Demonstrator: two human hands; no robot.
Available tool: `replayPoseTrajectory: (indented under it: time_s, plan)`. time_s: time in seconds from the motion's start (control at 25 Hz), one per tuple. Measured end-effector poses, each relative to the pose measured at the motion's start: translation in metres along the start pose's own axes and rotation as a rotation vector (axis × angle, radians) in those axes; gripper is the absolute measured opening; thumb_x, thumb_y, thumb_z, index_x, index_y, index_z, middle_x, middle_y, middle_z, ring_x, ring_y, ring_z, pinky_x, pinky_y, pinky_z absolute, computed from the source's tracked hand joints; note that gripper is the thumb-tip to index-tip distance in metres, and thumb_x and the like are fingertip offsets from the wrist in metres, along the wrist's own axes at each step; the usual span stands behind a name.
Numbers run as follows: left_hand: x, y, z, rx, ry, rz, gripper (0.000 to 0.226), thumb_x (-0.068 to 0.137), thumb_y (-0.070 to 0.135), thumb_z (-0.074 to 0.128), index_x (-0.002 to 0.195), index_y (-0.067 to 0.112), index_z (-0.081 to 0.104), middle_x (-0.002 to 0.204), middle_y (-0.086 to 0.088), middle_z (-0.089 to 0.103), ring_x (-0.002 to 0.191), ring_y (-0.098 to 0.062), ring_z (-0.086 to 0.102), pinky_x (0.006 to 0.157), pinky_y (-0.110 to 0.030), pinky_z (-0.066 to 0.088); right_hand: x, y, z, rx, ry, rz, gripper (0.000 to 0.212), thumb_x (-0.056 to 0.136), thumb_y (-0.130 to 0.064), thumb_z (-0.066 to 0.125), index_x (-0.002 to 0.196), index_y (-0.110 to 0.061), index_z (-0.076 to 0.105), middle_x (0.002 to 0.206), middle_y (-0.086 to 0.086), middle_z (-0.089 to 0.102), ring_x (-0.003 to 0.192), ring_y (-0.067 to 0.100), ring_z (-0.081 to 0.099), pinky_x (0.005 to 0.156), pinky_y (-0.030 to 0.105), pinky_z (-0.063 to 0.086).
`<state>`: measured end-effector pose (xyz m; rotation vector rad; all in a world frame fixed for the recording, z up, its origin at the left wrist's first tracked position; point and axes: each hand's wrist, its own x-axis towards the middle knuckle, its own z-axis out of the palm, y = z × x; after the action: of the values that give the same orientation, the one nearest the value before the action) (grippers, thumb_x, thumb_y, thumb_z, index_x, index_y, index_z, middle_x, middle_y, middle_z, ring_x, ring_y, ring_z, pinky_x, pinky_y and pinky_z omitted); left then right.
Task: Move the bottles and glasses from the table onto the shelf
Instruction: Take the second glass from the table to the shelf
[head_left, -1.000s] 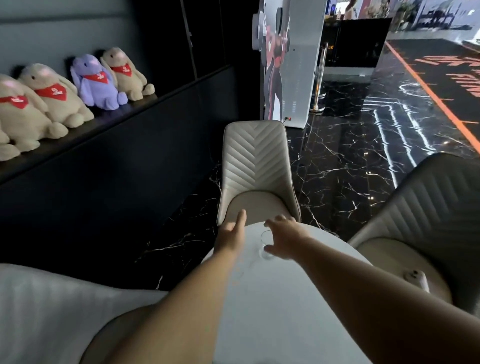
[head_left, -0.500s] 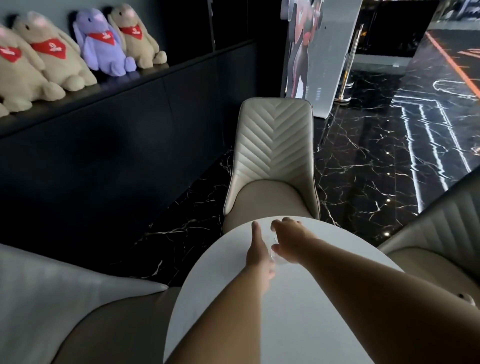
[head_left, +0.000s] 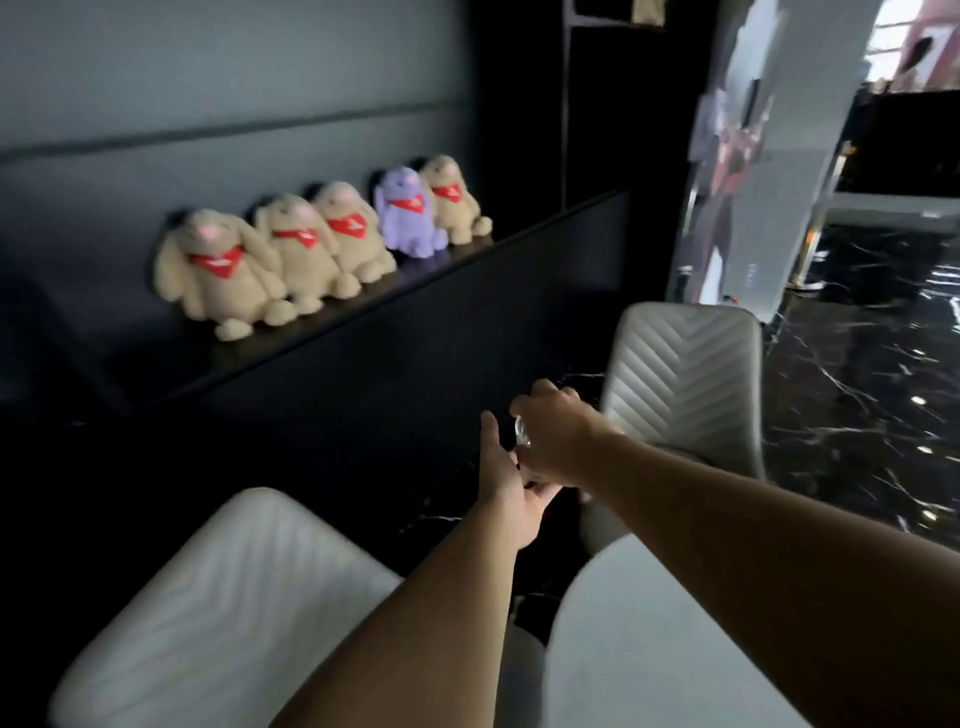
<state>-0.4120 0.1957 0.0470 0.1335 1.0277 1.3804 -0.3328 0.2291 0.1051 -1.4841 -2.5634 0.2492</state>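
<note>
On my far left the dark shelf (head_left: 431, 283) carries a row of plush rabbits (head_left: 223, 273). Moving right, my left hand (head_left: 511, 491) is held out flat, palm up, fingers (head_left: 488, 431) spread apart, gripping nothing. Touching it from above, my right hand (head_left: 558, 434) has its fingers curled tight around a small clear glass (head_left: 521, 431), which peeks out on their left side, in the air off the white desk (head_left: 675, 649) and short of the shelf.
</note>
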Motion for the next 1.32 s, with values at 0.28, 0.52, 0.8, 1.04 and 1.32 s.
replayPoseTrajectory:
  time_s: [0.28, 0.52, 0.8, 1.04, 1.32]
  plan:
    - [-0.136, 0.266, -0.166, -0.070, 0.026, 0.296, 0.074, 0.089, 0.077, 0.048, 0.121, 0.014, 0.071, 0.112, -0.014, 0.079, 0.100, -0.030, 0.076, 0.071, -0.039, 0.063, 0.041, -0.321, -0.061, 0.026, 0.156, -0.280, 0.039, 0.090, -0.025, 0.056, 0.129, -0.018, 0.062, 0.129, 0.011, 0.050, 0.118, 0.036, 0.048, 0.095, 0.044, 0.048]
    - [-0.219, 0.412, -0.344, -0.143, 0.094, 0.395, 0.080, 0.087, 0.075, 0.055, 0.121, 0.003, 0.068, 0.112, -0.023, 0.075, 0.102, -0.037, 0.073, 0.067, -0.043, 0.064, 0.066, -0.560, -0.038, 0.121, 0.120, -0.408, 0.047, 0.085, -0.027, 0.060, 0.131, -0.015, 0.057, 0.130, 0.011, 0.056, 0.119, 0.035, 0.052, 0.098, 0.041, 0.048]
    - [-0.219, 0.491, -0.484, -0.319, 0.174, 0.437, 0.084, 0.089, 0.071, 0.058, 0.130, -0.002, 0.061, 0.117, -0.027, 0.070, 0.101, -0.041, 0.072, 0.066, -0.047, 0.064, 0.115, -0.710, 0.030, 0.170, 0.046, -0.516, 0.050, 0.083, -0.026, 0.068, 0.131, -0.016, 0.056, 0.124, 0.013, 0.054, 0.115, 0.037, 0.055, 0.091, 0.040, 0.052]
    - [-0.134, 0.539, -0.576, -0.256, 0.399, 0.419, 0.062, 0.091, 0.071, 0.053, 0.106, 0.012, 0.066, 0.110, -0.018, 0.071, 0.102, -0.034, 0.071, 0.078, -0.045, 0.060, 0.217, -0.765, 0.126, 0.171, -0.064, -0.541, 0.053, 0.083, -0.023, 0.069, 0.133, -0.018, 0.052, 0.121, 0.010, 0.056, 0.115, 0.034, 0.055, 0.086, 0.038, 0.050]
    - [0.014, 0.592, -0.619, -0.354, 0.376, 0.352, 0.069, 0.095, 0.060, 0.056, 0.131, 0.001, 0.060, 0.127, -0.026, 0.066, 0.114, -0.036, 0.067, 0.096, -0.045, 0.057, 0.366, -0.770, 0.224, 0.167, -0.134, -0.471, 0.048, 0.083, -0.024, 0.068, 0.130, -0.020, 0.056, 0.121, 0.007, 0.055, 0.117, 0.032, 0.052, 0.087, 0.040, 0.053]
